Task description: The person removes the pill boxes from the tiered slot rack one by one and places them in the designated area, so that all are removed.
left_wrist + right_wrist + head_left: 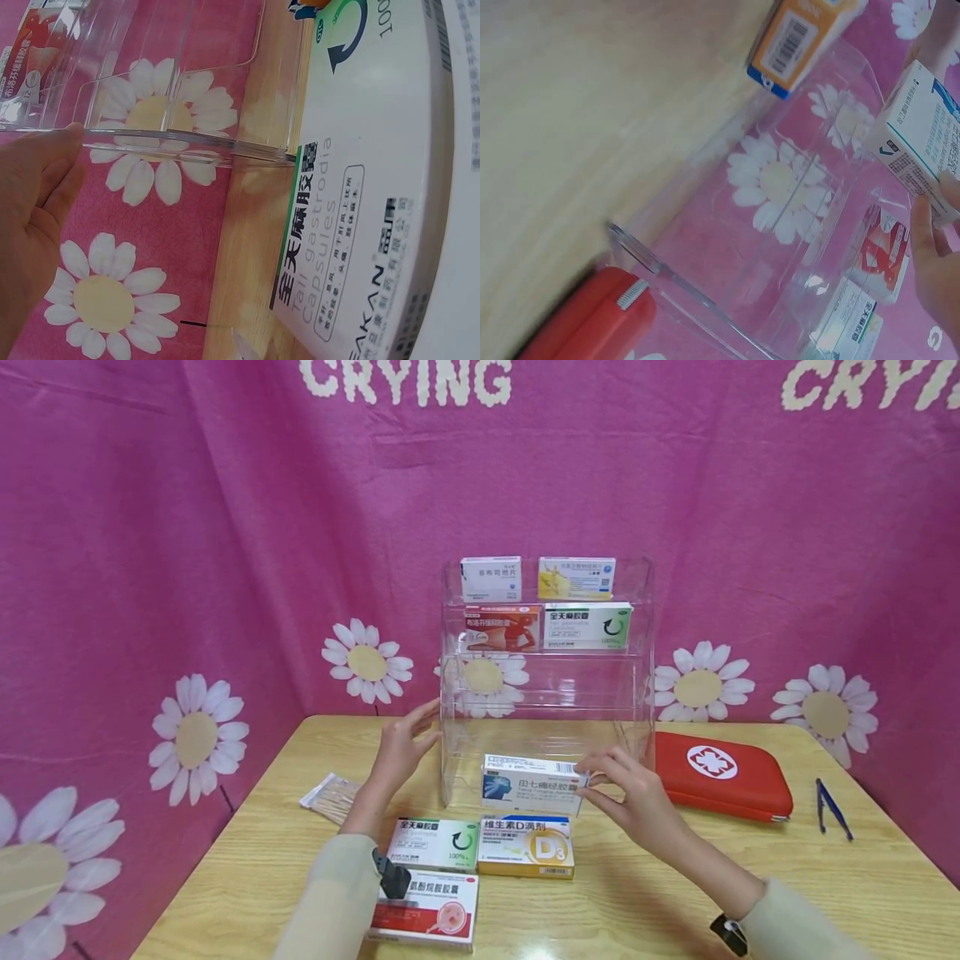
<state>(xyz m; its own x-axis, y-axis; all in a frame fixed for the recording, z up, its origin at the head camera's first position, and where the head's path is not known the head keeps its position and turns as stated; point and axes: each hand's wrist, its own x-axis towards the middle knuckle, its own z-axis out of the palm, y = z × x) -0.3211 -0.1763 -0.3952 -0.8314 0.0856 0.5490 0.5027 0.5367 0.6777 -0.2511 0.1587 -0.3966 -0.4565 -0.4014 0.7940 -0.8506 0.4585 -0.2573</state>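
A clear acrylic tiered shelf (645,693) stands at the back of the wooden table (750,877). Its top tiers hold several medicine boxes, among them a green-and-white box (587,625). My right hand (628,795) pinches a white-and-blue medicine box (532,783) by its right end, in front of the shelf's lowest tier; the box (924,142) also shows in the right wrist view with my fingers (930,240) on it. My left hand (401,745) is open, fingers straight, touching the shelf's left wall (150,139).
In front of me lie a green-and-white box (435,844), a yellow vitamin D3 box (527,846) and a red-and-white box (435,910). A red first-aid pouch (720,774) and blue tweezers (832,808) sit right. A packet of swabs (330,795) lies left.
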